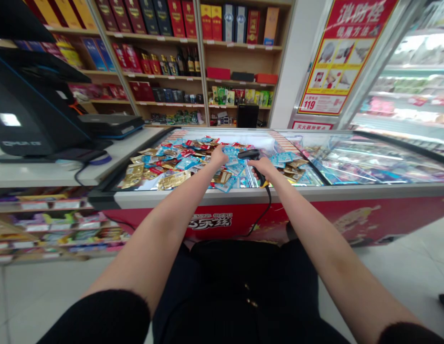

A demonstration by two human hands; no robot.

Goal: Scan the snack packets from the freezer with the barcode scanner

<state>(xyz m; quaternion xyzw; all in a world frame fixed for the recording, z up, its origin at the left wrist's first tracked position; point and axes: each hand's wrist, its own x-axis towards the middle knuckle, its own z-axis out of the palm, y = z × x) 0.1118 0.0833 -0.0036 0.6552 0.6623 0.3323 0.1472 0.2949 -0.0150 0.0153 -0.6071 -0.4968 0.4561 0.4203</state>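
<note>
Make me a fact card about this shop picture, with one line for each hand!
Left hand: at a blue packet; grip too small to tell
Right hand: holding a black-and-yellow scanner
Scanner cable: hangs down
Freezer: red front, colourful packets inside
Left side: black machine on a counter
Behind: shelves of boxes and bottles

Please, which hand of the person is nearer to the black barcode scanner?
Right. The right hand grips the barcode scanner by its handle. The left hand is apart from the scanner, to its left, at a blue packet.
</note>
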